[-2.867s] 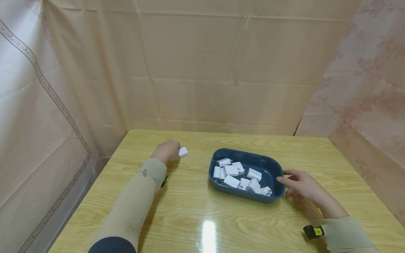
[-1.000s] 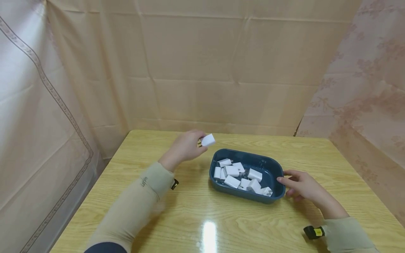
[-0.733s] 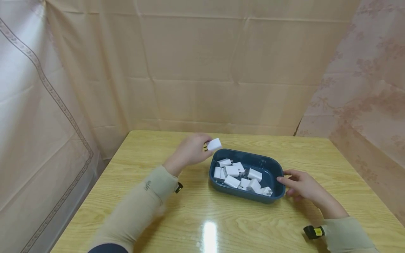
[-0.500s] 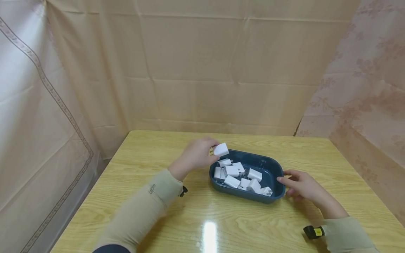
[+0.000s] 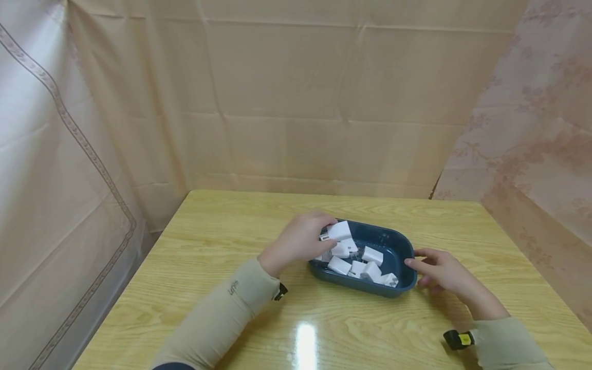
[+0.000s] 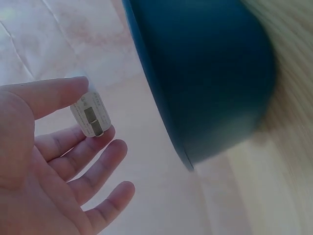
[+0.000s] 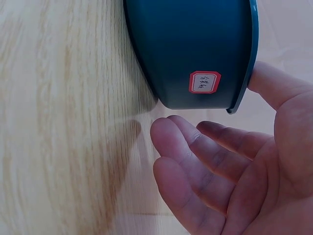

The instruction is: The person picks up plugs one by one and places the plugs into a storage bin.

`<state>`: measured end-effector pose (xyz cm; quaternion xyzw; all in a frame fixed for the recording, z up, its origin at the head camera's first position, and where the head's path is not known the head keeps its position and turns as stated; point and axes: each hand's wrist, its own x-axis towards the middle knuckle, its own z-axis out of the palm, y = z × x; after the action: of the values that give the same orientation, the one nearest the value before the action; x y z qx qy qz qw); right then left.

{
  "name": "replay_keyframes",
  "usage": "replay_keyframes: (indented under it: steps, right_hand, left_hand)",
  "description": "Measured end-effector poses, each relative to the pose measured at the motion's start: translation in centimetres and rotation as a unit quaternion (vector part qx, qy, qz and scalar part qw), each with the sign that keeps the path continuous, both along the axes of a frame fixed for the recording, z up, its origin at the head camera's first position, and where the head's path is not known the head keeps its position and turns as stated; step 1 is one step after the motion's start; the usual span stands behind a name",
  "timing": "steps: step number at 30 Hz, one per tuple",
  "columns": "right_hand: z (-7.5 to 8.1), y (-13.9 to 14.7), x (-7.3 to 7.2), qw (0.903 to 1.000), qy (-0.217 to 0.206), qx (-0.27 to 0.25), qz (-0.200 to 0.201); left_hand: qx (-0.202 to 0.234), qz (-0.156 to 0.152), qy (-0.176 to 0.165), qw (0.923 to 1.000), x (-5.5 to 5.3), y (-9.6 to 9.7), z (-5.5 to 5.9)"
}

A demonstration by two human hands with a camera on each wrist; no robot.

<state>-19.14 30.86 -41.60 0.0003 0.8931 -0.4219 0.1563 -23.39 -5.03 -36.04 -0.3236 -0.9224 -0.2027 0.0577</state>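
My left hand point(image 5: 300, 237) pinches a white USB charger point(image 5: 340, 230) between thumb and fingertips, over the left end of a dark blue plastic bin point(image 5: 402, 259). In the left wrist view, two ports show on the end face of the charger point(image 6: 93, 115), and the other fingers spread loosely. Several white chargers point(image 5: 339, 265) lie jumbled in the bin, some hidden behind my left hand. At the bin's right end, my right hand point(image 5: 439, 270) holds the rim, thumb over the edge and fingers outside. A red-bordered label point(image 7: 204, 82) is stuck to the outer wall there.
The bin stands on a wood-grain table point(image 5: 222, 318). Behind it hangs a beige cloth point(image 5: 296, 103), with a white cloth point(image 5: 55, 205) on the left and a flowered one point(image 5: 546, 154) on the right. Black wrist devices point(image 5: 458, 339) sit at both cuffs.
My left hand has lifted the charger from the table left of the bin and carried it right, then down over the bin's left end. My right hand and the bin have stayed put.
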Motion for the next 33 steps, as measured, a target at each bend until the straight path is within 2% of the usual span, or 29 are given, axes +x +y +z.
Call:
replay_keyframes:
  steps: [8, 17, 23, 33]
  right_hand:
    - [0.0, 0.0, 0.0, 1.0, 0.0, 0.003, 0.002]
    - [0.1, 0.0, 0.0, 1.0, -0.001, 0.003, 0.002]
    - [0.0, 0.1, -0.1, 1.0, -0.001, 0.005, 0.003]
    - [-0.2, 0.1, 0.0, 1.0, 0.004, -0.004, 0.002]
  left_hand:
    - [-0.005, -0.004, 0.003, 1.0, 0.9, 1.1, 0.0]
    - [-0.036, 0.003, 0.025, 0.999, 1.4, 1.8, -0.4]
    - [-0.034, 0.002, 0.005, 0.9994, 1.9, 2.4, -0.7]
    - [-0.03, 0.002, -0.005, 0.9995, 2.3, 2.9, -1.7]
